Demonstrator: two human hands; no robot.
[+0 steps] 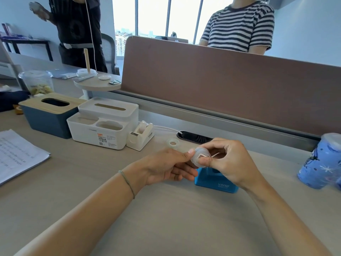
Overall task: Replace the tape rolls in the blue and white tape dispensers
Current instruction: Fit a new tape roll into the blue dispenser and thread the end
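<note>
Just above the blue dispenser (pixel 215 180), both hands hold the clear tape roll (pixel 200 157), left hand (pixel 166 168) steadying, right hand (pixel 224 159) pinching its grip on it; she should seat it squarely, tail forward.

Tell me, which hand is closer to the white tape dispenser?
Left. The left hand lies nearer the white tape dispenser, below and right of it; the right hand sits farther right, over the blue dispenser.
</note>
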